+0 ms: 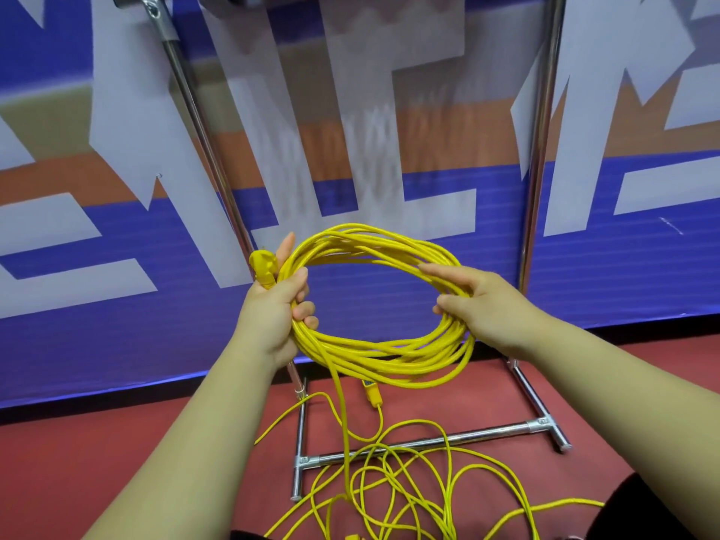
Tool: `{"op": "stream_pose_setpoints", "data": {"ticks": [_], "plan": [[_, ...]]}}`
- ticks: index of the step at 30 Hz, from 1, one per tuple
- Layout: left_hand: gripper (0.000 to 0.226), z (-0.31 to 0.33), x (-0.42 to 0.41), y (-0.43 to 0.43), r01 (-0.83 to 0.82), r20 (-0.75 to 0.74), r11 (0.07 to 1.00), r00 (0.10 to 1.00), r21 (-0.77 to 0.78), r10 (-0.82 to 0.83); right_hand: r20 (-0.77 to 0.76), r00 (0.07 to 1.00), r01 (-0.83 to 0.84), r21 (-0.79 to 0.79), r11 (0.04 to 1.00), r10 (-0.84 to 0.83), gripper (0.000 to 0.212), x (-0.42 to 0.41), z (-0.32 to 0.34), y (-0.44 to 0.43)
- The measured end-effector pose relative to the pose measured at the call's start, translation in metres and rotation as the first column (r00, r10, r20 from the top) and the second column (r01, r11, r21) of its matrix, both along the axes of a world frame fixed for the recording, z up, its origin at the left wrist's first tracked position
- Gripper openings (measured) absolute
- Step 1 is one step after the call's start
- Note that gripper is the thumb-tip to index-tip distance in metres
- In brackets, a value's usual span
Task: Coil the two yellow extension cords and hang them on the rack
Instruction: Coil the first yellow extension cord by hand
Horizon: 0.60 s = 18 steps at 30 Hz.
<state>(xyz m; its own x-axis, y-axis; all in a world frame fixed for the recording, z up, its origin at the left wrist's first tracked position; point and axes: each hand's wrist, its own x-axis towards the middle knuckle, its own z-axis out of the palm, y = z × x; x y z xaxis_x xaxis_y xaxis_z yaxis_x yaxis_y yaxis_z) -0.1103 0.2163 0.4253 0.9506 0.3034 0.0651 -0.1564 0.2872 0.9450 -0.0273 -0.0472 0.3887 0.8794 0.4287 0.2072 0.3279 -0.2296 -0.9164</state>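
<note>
coiled cord (374,360): yellow loops spanning both grips
loose cord (447,473): yellow tangle, floor below grips
rack (539,150): chrome, behind grips

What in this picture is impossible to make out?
Head view only.
rack top: cut off by upper edge.
loose cord on the floor: cut by lower edge; one cord or two, unclear.
plug: partly hidden in left hand.
whether right hand pinches the coil: strands hide it.

Bright, even light; motion blur on banner (370,122) centre; wide-angle bending at edges; glints on rack (539,150).
</note>
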Motion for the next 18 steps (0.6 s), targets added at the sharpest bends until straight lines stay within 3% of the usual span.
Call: {"op": "stream_pose_setpoints", "data": {"ticks": [5, 7, 9, 11, 14, 16, 18], "plan": [[0.049, -0.002, -0.002, -0.01, 0.055, -0.012, 0.998, 0.998, 0.039, -0.055, 0.031, 0.995, 0.103, -0.228, 0.968, -0.099, 0.046, 0.001, -0.015, 0.003], [0.044, -0.005, -0.002, -0.014, 0.05, -0.034, 0.994, 0.998, 0.094, -0.047, 0.125, 0.979, 0.192, -0.32, 0.928, -0.16, 0.046, -0.006, -0.008, 0.004], [0.037, -0.009, -0.002, -0.02, 0.046, -0.056, 0.987, 0.998, 0.151, -0.038, 0.235, 0.961, 0.207, -0.276, 0.939, -0.142, 0.024, -0.022, -0.001, 0.011], [0.034, -0.012, -0.001, -0.025, 0.039, -0.07, 0.982, 0.997, 0.187, -0.027, 0.135, 0.99, 0.013, -0.291, 0.957, 0.027, 0.005, -0.044, -0.001, 0.021], [0.03, -0.014, 0.0, -0.028, -0.003, -0.075, 0.981, 0.997, 0.194, 0.018, -0.159, 0.92, -0.391, -0.444, 0.806, 0.359, 0.018, -0.072, -0.018, 0.041], [0.027, -0.012, 0.0, -0.028, -0.045, -0.073, 0.986, 0.996, 0.158, 0.057, -0.168, 0.907, -0.419, -0.47, 0.777, 0.387, 0.027, -0.079, -0.036, 0.053], [0.024, -0.011, 0.001, -0.028, -0.085, -0.068, 0.992, 0.993, 0.097, 0.092, -0.157, 0.936, -0.352, -0.414, 0.839, 0.315, 0.028, -0.081, -0.048, 0.063]]}}
